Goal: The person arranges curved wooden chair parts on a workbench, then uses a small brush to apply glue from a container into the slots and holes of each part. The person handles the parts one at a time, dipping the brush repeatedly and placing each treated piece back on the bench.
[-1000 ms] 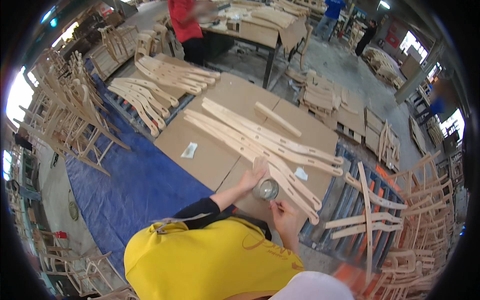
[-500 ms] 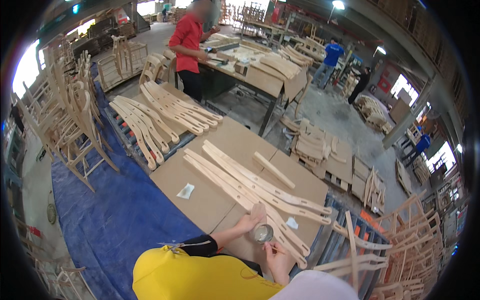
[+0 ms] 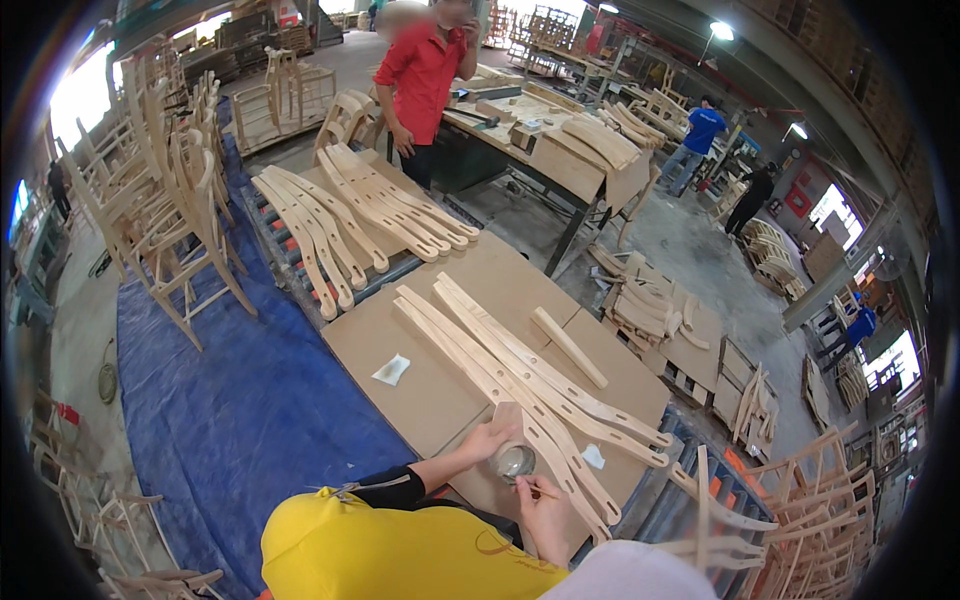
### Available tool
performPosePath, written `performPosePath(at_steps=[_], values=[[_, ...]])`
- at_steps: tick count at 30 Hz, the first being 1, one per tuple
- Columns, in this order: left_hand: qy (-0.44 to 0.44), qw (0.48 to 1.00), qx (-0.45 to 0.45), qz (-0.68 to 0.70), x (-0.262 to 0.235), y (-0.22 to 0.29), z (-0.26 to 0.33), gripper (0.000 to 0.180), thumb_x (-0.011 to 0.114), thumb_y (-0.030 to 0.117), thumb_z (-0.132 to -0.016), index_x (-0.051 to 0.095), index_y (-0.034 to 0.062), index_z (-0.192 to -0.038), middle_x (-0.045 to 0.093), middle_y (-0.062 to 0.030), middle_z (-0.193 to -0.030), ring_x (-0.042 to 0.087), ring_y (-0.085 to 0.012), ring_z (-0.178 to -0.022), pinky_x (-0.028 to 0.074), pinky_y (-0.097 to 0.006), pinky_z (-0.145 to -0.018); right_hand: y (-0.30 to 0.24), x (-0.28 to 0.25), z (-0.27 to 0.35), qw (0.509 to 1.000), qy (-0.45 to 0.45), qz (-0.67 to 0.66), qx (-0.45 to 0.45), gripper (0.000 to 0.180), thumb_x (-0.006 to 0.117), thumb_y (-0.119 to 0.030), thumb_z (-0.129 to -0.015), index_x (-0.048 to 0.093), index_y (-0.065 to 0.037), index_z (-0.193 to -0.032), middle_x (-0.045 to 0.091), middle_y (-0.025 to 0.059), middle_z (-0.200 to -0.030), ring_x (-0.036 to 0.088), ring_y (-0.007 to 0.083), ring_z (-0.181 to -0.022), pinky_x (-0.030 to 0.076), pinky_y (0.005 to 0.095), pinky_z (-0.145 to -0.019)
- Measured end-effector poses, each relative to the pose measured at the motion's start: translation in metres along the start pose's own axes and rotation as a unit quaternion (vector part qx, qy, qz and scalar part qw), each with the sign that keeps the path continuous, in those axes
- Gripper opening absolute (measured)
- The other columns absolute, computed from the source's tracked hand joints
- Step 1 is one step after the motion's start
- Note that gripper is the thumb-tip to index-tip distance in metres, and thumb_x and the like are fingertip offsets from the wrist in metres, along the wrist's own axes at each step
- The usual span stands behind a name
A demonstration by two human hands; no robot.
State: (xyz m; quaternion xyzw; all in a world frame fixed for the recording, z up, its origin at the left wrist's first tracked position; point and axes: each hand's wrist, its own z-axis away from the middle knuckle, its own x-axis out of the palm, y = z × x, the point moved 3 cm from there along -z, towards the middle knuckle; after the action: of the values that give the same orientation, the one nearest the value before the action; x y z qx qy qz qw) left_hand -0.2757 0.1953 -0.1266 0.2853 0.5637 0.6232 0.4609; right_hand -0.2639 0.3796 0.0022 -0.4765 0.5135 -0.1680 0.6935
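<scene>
My left hand (image 3: pixel 484 442) is closed around a small flat wooden piece (image 3: pixel 508 416), held over the near end of the workpieces. A round, see-through cup (image 3: pixel 516 461) sits right beside those fingers; whether they grip it too is unclear. The fingers of my right hand (image 3: pixel 546 514) pinch a thin stick (image 3: pixel 541 489) at the cup's near rim. Beneath lie long curved wooden chair legs (image 3: pixel 470 350) with slots and holes, side by side on a brown board (image 3: pixel 400 330).
A short wooden strip (image 3: pixel 570 348) and white scraps (image 3: pixel 391 370) lie on the board. More curved legs (image 3: pixel 370 205) rest on rollers beyond. Chair frames (image 3: pixel 180 190) stand on a blue sheet (image 3: pixel 240 400) at left. A person in red (image 3: pixel 420 80) stands at the far table.
My view has shifted, so the scene sits lower and further right. The person in red has turned and raised a hand toward the head. My hands keep their holds near the cup.
</scene>
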Motion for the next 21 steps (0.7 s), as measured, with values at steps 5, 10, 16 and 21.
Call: performPosePath(at_steps=[5, 10, 16, 21], values=[[-0.122, 0.987, 0.078, -0.075, 0.046, -0.011, -0.051, 0.060, 0.048, 0.051, -0.102, 0.044, 0.0168, -0.152, 0.048, -0.0184, -0.151, 0.052, -0.0358, -0.133, 0.040, -0.039, -0.111, 0.017, -0.010, -0.001, 0.996, 0.054, 0.065, -0.002, 0.020, 0.066, -0.023, -0.096, 0.072, -0.004, -0.092, 0.074, 0.0135, -0.079, 0.072, 0.0312, -0.074, 0.054, 0.0391, -0.067], [-0.065, 0.980, 0.160, -0.099, 0.034, -0.024, -0.125, 0.064, 0.051, 0.061, -0.097, 0.058, 0.0154, -0.142, 0.059, -0.0167, -0.141, 0.058, -0.0328, -0.127, 0.044, -0.043, -0.106, 0.016, -0.007, -0.039, 0.974, 0.119, 0.150, -0.119, 0.035, 0.061, -0.035, -0.099, 0.070, -0.003, -0.088, 0.070, 0.0183, -0.078, 0.068, 0.0370, -0.074, 0.051, 0.0433, -0.067], [-0.114, 0.987, -0.077, -0.088, 0.057, -0.013, -0.066, 0.070, 0.067, 0.054, -0.091, 0.068, -0.0121, -0.113, 0.073, -0.0246, -0.104, 0.072, -0.0292, -0.095, 0.057, -0.039, -0.080, 0.047, -0.017, -0.019, 0.982, 0.032, 0.182, -0.045, 0.026, 0.063, -0.030, -0.097, 0.071, -0.007, -0.090, 0.073, 0.0095, -0.076, 0.071, 0.0306, -0.072, 0.054, 0.0394, -0.066], [-0.131, 0.987, -0.083, -0.039, 0.102, -0.043, -0.094, 0.066, 0.066, 0.048, -0.094, 0.064, -0.0111, -0.122, 0.073, -0.0217, -0.110, 0.071, -0.0281, -0.098, 0.056, -0.037, -0.086, 0.068, -0.019, -0.020, 0.974, 0.071, 0.217, -0.007, 0.024, 0.064, -0.030, -0.095, 0.071, -0.008, -0.088, 0.073, 0.0104, -0.077, 0.070, 0.0330, -0.072, 0.053, 0.0416, -0.065]])
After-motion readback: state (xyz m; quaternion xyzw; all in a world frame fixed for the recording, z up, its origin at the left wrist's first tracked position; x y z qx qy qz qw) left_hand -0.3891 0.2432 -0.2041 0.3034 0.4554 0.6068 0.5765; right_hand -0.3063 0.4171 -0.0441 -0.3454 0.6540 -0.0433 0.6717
